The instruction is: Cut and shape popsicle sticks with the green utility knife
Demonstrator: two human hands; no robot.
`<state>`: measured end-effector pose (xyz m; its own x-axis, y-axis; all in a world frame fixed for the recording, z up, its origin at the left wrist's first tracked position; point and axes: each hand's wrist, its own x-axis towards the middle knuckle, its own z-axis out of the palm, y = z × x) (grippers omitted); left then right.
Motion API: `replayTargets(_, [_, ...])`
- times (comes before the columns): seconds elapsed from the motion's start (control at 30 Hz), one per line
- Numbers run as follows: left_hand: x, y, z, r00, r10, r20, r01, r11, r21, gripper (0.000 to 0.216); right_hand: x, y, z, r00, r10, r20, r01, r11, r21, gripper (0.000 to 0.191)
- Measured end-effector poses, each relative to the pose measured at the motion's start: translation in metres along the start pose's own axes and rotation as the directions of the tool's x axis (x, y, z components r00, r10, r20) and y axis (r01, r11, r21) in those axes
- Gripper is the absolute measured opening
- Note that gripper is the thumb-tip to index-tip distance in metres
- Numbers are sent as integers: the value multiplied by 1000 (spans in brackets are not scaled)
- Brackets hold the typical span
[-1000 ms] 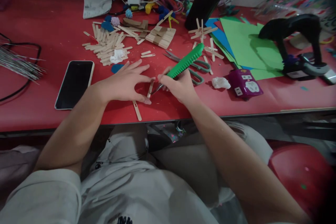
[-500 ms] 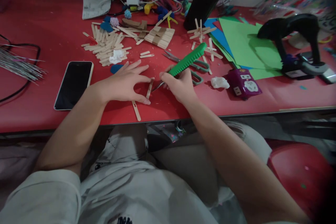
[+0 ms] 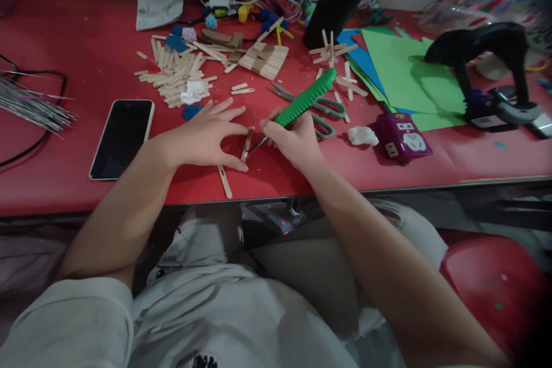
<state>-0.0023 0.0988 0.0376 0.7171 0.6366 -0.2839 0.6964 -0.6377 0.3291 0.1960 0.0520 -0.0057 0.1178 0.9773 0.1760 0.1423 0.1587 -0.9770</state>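
Between the thumb and forefinger of my left hand a short wooden craft stick is held down by its ends on the red table. My right hand grips a green utility knife like a pen, its handle slanting up to the right. The blade tip meets the stick near its middle, or very close to it. A second craft stick, with a small slot cut in it, lies below my left thumb. Just beyond my right hand are grey-handled scissors, partly hidden by the knife and hand.
A phone lies left of my left forearm. Behind my hands spreads a pile of craft sticks. To the right are crumpled white tissue, a purple plug adapter and green paper sheets. A black bottle stands at the back.
The knife tip has shifted slightly left and down, from beside the stick onto or against it. My left hand keeps its place.
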Motion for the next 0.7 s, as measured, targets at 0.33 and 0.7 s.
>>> replayTargets(0.33, [1,-1,1,1000,12,0,-12,1000,-1,84,0,-1,-1,999,-18,41,16,999,38,20])
replayTargets(0.7, [1,-1,2,1000,8,0,-8,1000,3,86,-2,-5,1,999,2,52,-5,998,61,21])
